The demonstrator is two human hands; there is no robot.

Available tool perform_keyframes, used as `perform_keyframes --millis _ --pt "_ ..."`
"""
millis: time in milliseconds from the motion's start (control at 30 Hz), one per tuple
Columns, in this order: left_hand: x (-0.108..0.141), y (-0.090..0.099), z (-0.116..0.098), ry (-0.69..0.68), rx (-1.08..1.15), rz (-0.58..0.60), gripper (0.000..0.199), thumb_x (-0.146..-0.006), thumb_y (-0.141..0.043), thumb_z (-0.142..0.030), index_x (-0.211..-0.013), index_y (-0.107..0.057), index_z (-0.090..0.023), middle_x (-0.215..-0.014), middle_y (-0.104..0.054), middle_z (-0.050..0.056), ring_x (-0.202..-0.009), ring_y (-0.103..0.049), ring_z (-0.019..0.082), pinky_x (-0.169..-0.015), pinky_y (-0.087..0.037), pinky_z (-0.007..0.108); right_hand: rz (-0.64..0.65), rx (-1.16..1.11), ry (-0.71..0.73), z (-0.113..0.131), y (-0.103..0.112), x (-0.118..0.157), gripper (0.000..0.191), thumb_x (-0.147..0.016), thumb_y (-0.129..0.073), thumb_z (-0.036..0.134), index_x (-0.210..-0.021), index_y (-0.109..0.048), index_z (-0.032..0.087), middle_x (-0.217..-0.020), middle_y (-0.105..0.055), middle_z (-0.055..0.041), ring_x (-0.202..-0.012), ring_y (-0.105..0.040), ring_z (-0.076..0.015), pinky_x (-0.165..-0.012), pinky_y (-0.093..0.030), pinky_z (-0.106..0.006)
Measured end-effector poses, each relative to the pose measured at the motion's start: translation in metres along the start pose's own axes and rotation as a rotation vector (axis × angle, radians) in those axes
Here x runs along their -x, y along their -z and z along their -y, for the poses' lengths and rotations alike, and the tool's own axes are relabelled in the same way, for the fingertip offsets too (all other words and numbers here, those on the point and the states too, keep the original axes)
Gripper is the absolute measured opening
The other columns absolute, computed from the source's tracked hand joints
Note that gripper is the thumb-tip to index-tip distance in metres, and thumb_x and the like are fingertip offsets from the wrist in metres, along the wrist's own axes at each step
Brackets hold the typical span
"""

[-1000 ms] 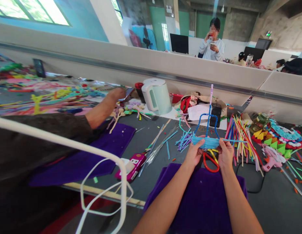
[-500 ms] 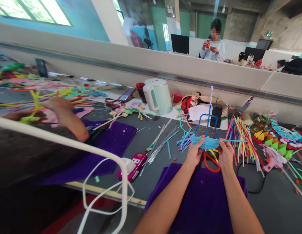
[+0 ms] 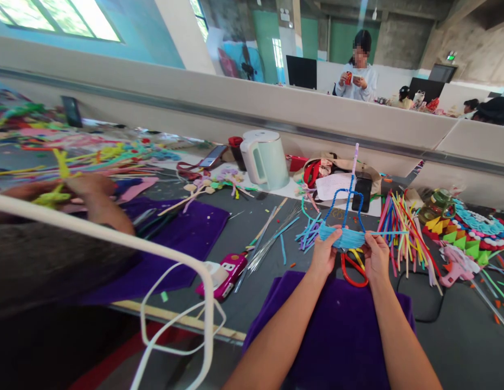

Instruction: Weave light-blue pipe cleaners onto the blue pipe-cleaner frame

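Note:
Above the table I hold a pipe-cleaner craft (image 3: 346, 237) with both hands. Its light-blue body is tightly wound, and a darker blue twisted frame rises from it to a lilac-tipped stem. My left hand (image 3: 328, 253) is closed on the left end, thumb in front. At the right end, the fingers of my right hand (image 3: 376, 253) pinch the body, where a light-blue strand sticks out sideways. Scissors (image 3: 353, 274) with red and yellow handles lie just below, partly hidden. Under my forearms is a folded purple cloth (image 3: 337, 336).
Colourful pipe cleaners (image 3: 402, 233) lie to the right, near a pink glue gun (image 3: 455, 268). A pale kettle (image 3: 268, 160) stands behind, with a dark phone (image 3: 361, 192) nearby. At left, a co-worker's hand (image 3: 91, 189) holds yellow pipe cleaners; a white bar (image 3: 154, 244) crosses the foreground.
My hands and the blue craft stay almost in place; the protruding strand looks slightly shorter at the right. The co-worker's hand and forearm at left have shifted a little left.

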State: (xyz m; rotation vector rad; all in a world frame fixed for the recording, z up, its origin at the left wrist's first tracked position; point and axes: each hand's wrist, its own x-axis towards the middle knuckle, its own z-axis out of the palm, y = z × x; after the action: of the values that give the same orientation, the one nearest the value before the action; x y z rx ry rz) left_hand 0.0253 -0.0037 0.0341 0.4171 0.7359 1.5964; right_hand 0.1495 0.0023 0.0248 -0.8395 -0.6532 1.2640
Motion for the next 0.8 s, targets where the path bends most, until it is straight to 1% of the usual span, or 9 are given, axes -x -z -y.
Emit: perform_keyframes --millis 100,233,400,533,633,800 --pt "-0.0009 0.0012 -0.0001 -0.005 0.0 0.001 0.031 -0.057 -0.081 -0.022 -0.084 -0.067 -0.012 -0.087 -0.074 0.011 -0.079 -0.07 0.024 -0.075 -0.055 0.034 0.021 -0.029 -0.029 0.0003 0.0003 0.0001 0.025 -0.06 -0.079 0.032 -0.073 -0.064 0.018 -0.063 -0.063 0.0034 -0.055 -0.057 -0.0095 -0.054 -0.048 -0.021" --pt "-0.0023 0.0027 0.0003 -0.027 -0.009 0.002 0.031 -0.056 -0.082 -0.021 -0.082 -0.067 -0.012 -0.084 -0.074 0.011 -0.08 -0.07 0.024 -0.076 -0.054 0.034 0.051 -0.075 -0.102 0.0004 0.0032 -0.0017 0.024 -0.06 -0.08 0.031 -0.074 -0.065 0.018 -0.069 -0.066 0.0018 -0.061 -0.061 -0.0106 -0.058 -0.051 -0.022" --pt "-0.0042 0.005 0.0002 -0.08 -0.061 0.019 0.031 -0.054 -0.083 -0.021 -0.081 -0.068 -0.012 -0.082 -0.074 0.011 -0.079 -0.07 0.025 -0.075 -0.053 0.034 0.071 -0.061 -0.149 0.0017 0.0079 -0.0059 0.025 -0.059 -0.08 0.032 -0.07 -0.064 0.017 -0.066 -0.065 0.0009 -0.058 -0.061 -0.0119 -0.056 -0.052 -0.024" --pt "-0.0059 0.0067 -0.001 -0.101 -0.077 0.026 0.031 -0.054 -0.083 -0.022 -0.079 -0.069 -0.012 -0.08 -0.074 0.01 -0.078 -0.07 0.025 -0.074 -0.054 0.034 0.107 -0.072 -0.183 0.0038 0.0083 -0.006 0.024 -0.059 -0.08 0.03 -0.069 -0.063 0.017 -0.063 -0.064 0.002 -0.057 -0.06 -0.0116 -0.057 -0.052 -0.024" --pt "-0.0062 0.0072 -0.0025 -0.085 -0.057 0.026 0.029 -0.054 -0.083 -0.021 -0.079 -0.068 -0.013 -0.079 -0.074 0.009 -0.079 -0.07 0.025 -0.075 -0.054 0.035 0.148 -0.111 -0.214 0.004 0.0078 -0.0046 0.02 -0.061 -0.079 0.027 -0.069 -0.063 0.018 -0.063 -0.064 0.0026 -0.058 -0.06 -0.0116 -0.059 -0.053 -0.024" --pt "-0.0067 0.0079 -0.0057 -0.022 -0.032 0.018 0.029 -0.055 -0.083 -0.021 -0.079 -0.068 -0.014 -0.078 -0.074 0.009 -0.078 -0.07 0.025 -0.076 -0.054 0.036 0.219 -0.177 -0.261 0.002 0.0086 -0.0041 0.018 -0.062 -0.078 0.024 -0.073 -0.065 0.018 -0.066 -0.065 0.0028 -0.061 -0.062 -0.0118 -0.067 -0.054 -0.026"
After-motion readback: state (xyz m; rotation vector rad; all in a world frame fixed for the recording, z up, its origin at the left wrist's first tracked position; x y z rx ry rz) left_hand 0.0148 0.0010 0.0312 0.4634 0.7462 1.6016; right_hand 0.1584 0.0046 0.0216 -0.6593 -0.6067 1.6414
